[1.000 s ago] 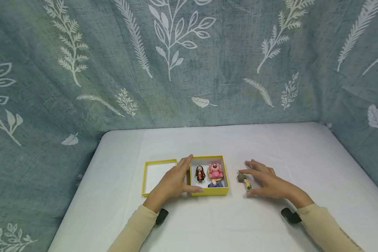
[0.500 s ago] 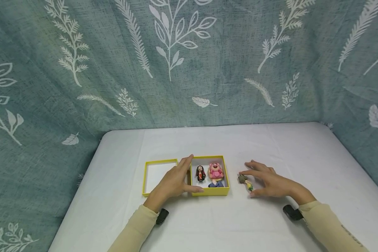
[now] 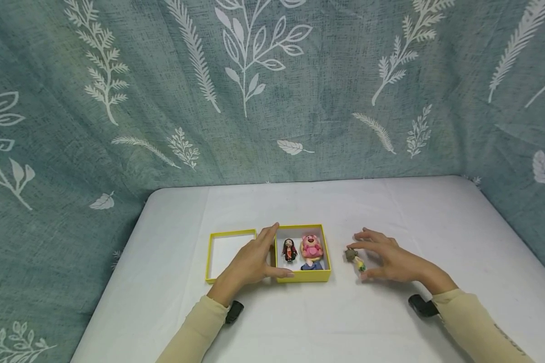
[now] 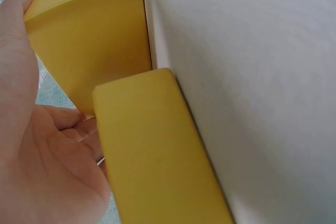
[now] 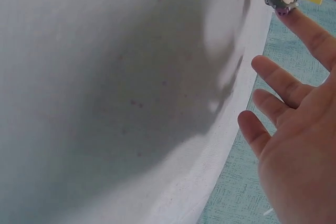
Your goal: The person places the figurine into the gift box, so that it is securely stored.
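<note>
Left hand (image 3: 250, 259): fingers and thumb grasping yellow box (image 3: 303, 276) at its 9 o'clock side. Right hand (image 3: 392, 263): thumb and index finger pinching small doll (image 3: 359, 262) lengthwise, at box's 3 o'clock, over white bench (image 3: 309, 322). Inside box: black-haired doll (image 3: 289, 250) toward 9 o'clock, pink bear (image 3: 311, 247) toward 3. Lid (image 3: 224, 252) at box's 9 o'clock.

A white table (image 3: 354, 317) with rounded far corners carries a yellow box (image 3: 305, 277), open side up, and, just left of it, a shallow yellow-edged lid (image 3: 224, 252), white inside upward.
</note>
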### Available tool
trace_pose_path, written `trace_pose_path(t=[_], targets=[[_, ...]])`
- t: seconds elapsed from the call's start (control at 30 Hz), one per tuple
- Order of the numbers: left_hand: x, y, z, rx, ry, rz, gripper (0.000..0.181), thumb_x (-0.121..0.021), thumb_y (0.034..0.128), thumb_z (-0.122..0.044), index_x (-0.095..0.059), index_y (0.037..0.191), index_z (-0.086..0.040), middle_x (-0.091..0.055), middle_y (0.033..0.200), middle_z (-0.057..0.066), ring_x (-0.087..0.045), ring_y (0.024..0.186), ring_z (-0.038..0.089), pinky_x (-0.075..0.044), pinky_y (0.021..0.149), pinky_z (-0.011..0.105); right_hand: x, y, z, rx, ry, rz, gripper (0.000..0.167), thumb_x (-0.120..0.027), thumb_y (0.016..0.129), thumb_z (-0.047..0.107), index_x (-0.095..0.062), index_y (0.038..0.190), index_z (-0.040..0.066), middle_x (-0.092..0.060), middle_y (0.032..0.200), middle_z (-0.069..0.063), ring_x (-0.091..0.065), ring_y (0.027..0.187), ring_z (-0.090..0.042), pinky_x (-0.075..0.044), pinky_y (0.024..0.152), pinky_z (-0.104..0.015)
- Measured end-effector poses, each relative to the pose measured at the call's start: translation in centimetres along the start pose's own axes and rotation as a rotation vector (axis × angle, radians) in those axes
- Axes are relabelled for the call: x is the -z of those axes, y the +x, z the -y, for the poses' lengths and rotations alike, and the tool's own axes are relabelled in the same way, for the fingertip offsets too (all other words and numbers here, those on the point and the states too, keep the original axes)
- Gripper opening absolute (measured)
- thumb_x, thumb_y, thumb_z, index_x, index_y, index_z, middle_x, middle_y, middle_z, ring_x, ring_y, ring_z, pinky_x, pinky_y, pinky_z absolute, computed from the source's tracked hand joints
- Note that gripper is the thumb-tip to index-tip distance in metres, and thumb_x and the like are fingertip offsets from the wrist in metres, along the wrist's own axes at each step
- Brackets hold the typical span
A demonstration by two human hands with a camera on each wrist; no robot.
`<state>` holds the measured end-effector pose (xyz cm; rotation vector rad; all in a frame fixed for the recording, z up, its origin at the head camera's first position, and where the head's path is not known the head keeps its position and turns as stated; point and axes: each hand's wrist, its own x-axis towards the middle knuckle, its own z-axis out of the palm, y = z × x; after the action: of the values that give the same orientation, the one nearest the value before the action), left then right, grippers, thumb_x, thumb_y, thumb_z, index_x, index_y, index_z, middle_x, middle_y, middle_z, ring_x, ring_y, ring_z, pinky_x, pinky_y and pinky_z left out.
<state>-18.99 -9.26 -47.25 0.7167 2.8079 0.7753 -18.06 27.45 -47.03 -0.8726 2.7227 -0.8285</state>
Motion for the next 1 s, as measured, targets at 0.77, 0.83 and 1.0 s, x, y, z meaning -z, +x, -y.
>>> trace_pose_path(t=[0.77, 0.83, 1.0], targets=[[-0.1, 0.03, 0.07, 0.0, -0.004, -0.008, 0.123, -0.073, 0.0677, -0.072, -0.014, 0.158, -0.015, -0.033, 0.156, 0.008, -0.053, 0.126, 0.029, -0.047, 0.103, 0.044, 0.91, 0.01, 0.6, 0.001, 0.01, -0.012, 0.063, -0.082, 0.077, 0.036, -0.06, 0.133, 0.017, -0.042, 0.146, -0.022, -0.021, 0.141, -0.049, -0.023, 0.097, -0.069], [-0.09, 0.05, 0.07, 0.0, -0.003, -0.008, 0.123, -0.073, 0.0676, -0.072, -0.014, 0.158, -0.016, -0.033, 0.156, 0.008, -0.054, 0.126, 0.029, -0.047, 0.103, 0.044, 0.94, 0.07, 0.59, -0.003, 0.015, -0.012, 0.063, -0.082, 0.077, 0.035, -0.06, 0.133, 0.017, -0.041, 0.147, -0.022, -0.02, 0.142, -0.049, -0.021, 0.098, -0.071], [-0.04, 0.04, 0.07, -0.001, 0.001, -0.007, 0.123, -0.072, 0.0672, -0.074, -0.012, 0.159, -0.018, -0.034, 0.155, 0.008, -0.056, 0.123, 0.027, -0.048, 0.101, 0.043, 0.99, 0.27, 0.45, -0.004, 0.018, -0.009, 0.065, -0.084, 0.076, 0.032, -0.06, 0.134, 0.017, -0.04, 0.148, -0.021, -0.019, 0.142, -0.049, -0.02, 0.099, -0.07]])
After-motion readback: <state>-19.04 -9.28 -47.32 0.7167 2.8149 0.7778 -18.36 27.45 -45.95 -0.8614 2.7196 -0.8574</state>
